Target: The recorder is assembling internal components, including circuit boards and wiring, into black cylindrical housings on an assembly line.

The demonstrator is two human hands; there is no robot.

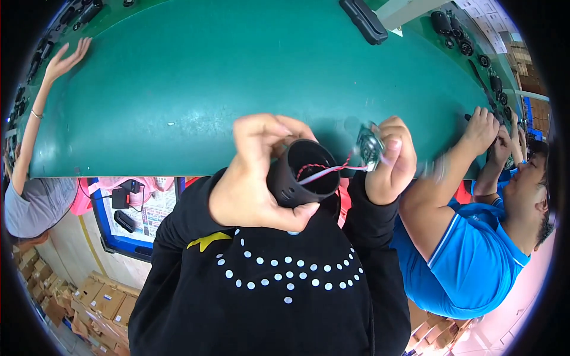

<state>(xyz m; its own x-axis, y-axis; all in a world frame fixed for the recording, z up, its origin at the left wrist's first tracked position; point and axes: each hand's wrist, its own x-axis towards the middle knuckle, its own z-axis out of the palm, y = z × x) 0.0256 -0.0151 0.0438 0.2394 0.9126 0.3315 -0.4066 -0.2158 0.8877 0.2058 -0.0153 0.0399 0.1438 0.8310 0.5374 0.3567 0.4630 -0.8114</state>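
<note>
My left hand (252, 178) is wrapped round a black cylindrical housing (286, 187), its open mouth tilted toward the right. Out of that mouth run red and pale twisted wires (332, 169). They lead across to a small green circuit board (370, 147), slightly blurred, which my right hand (392, 163) pinches at its edge between thumb and fingers. Both hands are raised near the table's front edge, close to my chest. What lies deep inside the housing is too dark to make out.
A green table (208, 71) spans the front. A black case (364, 21) lies at its far side beside a pale post. Black parts (457, 29) sit at the far right. A co-worker in a blue shirt (469, 261) works at my right; another person's arm (37, 113) reaches in from the left.
</note>
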